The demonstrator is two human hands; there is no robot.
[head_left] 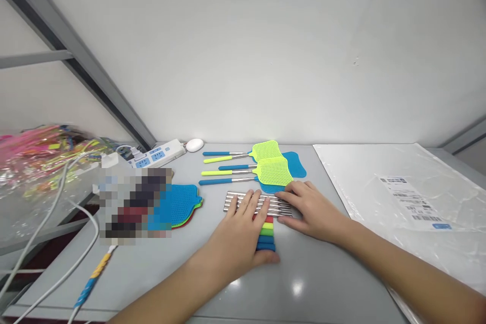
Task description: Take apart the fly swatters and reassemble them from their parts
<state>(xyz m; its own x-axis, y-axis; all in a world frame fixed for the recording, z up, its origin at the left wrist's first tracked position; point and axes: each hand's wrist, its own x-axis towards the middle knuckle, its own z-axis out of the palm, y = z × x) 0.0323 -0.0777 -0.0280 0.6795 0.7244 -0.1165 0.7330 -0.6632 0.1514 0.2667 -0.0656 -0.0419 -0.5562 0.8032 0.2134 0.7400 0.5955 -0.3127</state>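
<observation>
Several metal telescopic rods point(279, 204) lie side by side on the table. Near them are coloured handles point(266, 233) in red, yellow, green and blue, partly under my left hand point(243, 230). That hand lies flat over rods and handles, fingers spread, thumb on the near side. At the rods' right ends, my right hand point(307, 207) touches them with fingers apart. Behind lie assembled fly swatters with yellow-green heads point(274, 170) and blue heads point(296, 164), their handles pointing left. A stack of loose swatter heads, blue on top point(184, 202), lies to the left.
A white power strip point(163, 156) and a white mouse-like object point(195, 145) sit at the back left. Cables point(63, 182) hang at the left, beside plastic bags of colourful items point(49, 157). A labelled white plastic package point(364, 182) covers the right side. A blurred-out patch hides something at left.
</observation>
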